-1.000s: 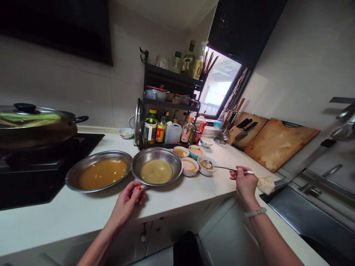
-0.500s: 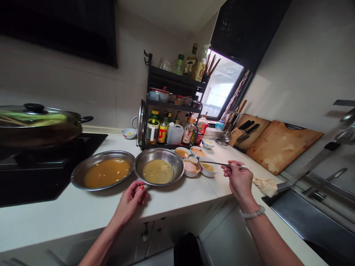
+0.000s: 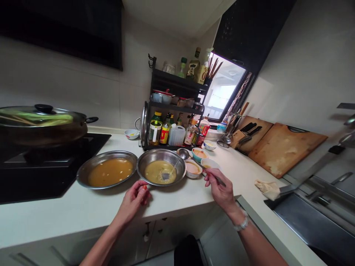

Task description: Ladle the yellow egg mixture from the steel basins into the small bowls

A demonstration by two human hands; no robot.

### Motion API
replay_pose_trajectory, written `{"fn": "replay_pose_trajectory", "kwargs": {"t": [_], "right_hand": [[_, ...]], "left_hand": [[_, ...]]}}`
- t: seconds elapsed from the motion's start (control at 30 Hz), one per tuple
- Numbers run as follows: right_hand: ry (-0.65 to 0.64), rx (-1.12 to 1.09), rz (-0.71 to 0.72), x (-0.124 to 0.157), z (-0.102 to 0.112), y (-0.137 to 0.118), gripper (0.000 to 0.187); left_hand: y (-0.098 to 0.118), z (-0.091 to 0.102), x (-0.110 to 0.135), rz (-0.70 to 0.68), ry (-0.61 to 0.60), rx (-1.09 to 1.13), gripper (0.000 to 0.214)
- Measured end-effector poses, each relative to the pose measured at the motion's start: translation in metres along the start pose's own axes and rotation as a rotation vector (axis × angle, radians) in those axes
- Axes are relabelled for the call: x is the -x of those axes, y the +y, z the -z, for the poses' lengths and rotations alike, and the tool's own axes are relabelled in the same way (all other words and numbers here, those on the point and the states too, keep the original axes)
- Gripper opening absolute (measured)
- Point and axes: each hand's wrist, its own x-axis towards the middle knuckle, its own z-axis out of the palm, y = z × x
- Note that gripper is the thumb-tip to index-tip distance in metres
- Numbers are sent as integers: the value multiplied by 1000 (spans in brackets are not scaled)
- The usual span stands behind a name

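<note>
My right hand (image 3: 223, 187) is closed around the handle of a metal ladle (image 3: 183, 153). The ladle's head is tilted beside the right rim of a steel basin (image 3: 141, 168), and a thin stream falls into the pale yellow liquid (image 3: 155, 173), splashing its surface. Curled fingers of my left hand (image 3: 135, 197) pinch the basin's near rim. To the left stands a second steel basin (image 3: 83, 181) of orange-brown liquid with pale bits. Small bowls cluster at the right: one with pinkish liquid (image 3: 193, 169), one with a teal outside (image 3: 199, 154), and a white one (image 3: 210, 163) partly behind my right hand.
A lidded pan (image 3: 44, 125) sits on the black stove (image 3: 36, 181) at left. Behind the basins, a black rack (image 3: 177, 107) holds bottles and jars. Cutting boards (image 3: 285, 147), a knife block (image 3: 238, 138), a cloth (image 3: 267, 189) and the sink (image 3: 313, 221) are at right.
My right hand has moved left with the ladle, bringing its head to the basin's rim. Liquid now streams into the basin. My left hand has stayed at the near rim.
</note>
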Motion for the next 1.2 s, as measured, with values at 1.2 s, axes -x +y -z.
{"fn": "replay_pose_trajectory", "kwargs": {"t": [1.2], "right_hand": [[681,51,-517,-2,93,76,25]], "left_hand": [[4,0,1,37,41,-20,52]]}}
